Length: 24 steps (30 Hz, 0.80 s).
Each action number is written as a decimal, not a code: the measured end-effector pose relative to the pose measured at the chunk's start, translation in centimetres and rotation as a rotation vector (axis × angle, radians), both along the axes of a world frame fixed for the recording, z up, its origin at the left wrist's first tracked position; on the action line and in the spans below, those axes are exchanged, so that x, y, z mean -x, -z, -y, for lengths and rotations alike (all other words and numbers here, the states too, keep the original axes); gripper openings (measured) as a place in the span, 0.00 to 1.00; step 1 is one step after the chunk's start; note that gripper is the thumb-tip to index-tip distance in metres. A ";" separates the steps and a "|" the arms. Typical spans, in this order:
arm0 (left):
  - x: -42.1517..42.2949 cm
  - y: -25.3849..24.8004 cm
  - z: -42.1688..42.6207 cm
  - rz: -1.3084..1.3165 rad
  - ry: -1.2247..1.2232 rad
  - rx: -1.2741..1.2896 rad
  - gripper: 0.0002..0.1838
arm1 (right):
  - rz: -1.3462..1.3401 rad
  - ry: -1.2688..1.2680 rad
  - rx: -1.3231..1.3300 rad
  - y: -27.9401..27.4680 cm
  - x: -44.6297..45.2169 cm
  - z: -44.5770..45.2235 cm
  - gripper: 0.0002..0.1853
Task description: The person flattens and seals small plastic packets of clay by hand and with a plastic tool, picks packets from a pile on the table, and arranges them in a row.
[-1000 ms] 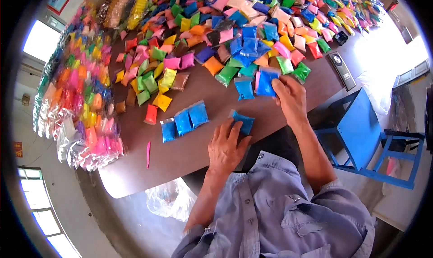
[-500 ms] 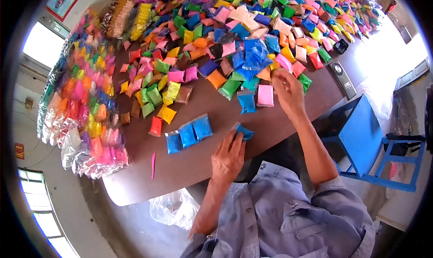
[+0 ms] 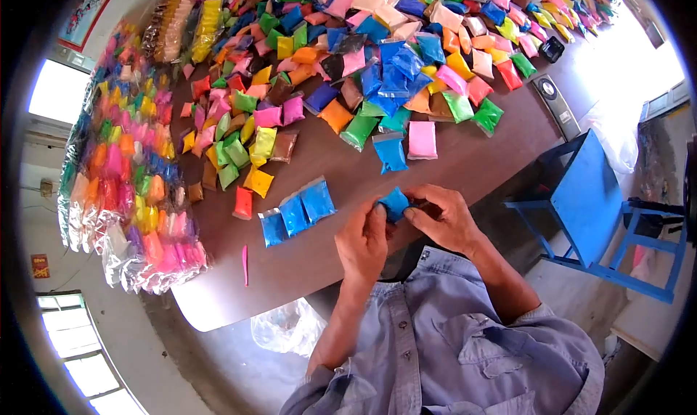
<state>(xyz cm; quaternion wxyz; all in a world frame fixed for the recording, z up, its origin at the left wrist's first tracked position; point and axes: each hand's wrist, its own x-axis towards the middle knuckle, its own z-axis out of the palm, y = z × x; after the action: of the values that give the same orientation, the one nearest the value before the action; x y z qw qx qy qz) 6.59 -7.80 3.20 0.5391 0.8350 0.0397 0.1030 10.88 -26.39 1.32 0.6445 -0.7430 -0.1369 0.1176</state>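
Between my two hands, near the table's front edge, is a small blue packet [image 3: 394, 204]. My left hand [image 3: 365, 235] grips its left side with thumb and fingers. On the other side, my right hand [image 3: 444, 215] pinches it between thumb and fingers. Three blue packets [image 3: 296, 212] lie in a row on the table to the left. Just beyond my hands lie another blue packet [image 3: 390, 152] and a pink packet [image 3: 422, 140]. What the packets contain looks soft, but I cannot tell what it is.
A large pile of coloured packets [image 3: 319, 66] covers the brown table's [image 3: 305, 259] far side. Bundled packets in clear bags [image 3: 145, 197] line the left edge. A pink stick [image 3: 245, 265] lies front left. A blue stool [image 3: 581, 197] stands right, near a metallic device [image 3: 556, 108].
My right hand has come back from the pile to the blue packet, which is now held up in both hands. A light green packet now shows at the pile's near right.
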 end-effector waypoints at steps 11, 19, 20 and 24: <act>-2.5 0.7 0.3 -0.057 -0.065 0.017 0.11 | -0.006 0.384 -0.013 -0.6 -6.4 1.3 0.14; -5.3 -3.8 -2.7 0.036 -0.011 -0.135 0.09 | 0.478 0.520 0.403 -2.3 -7.2 1.3 0.12; -6.2 -4.5 -3.7 0.039 -0.017 -0.138 0.09 | 0.481 0.515 0.398 -3.1 -7.0 1.1 0.12; -11.2 -5.9 -9.4 0.072 0.017 -0.270 0.09 | 0.470 -0.169 0.259 -4.1 -6.4 -2.4 0.09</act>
<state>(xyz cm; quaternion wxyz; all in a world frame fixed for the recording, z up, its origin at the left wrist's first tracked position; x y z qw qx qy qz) 17.81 1.59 9.15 0.4237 0.8960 -0.0008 0.1327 17.31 -23.96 5.38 0.4826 -0.8121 -0.3278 0.0119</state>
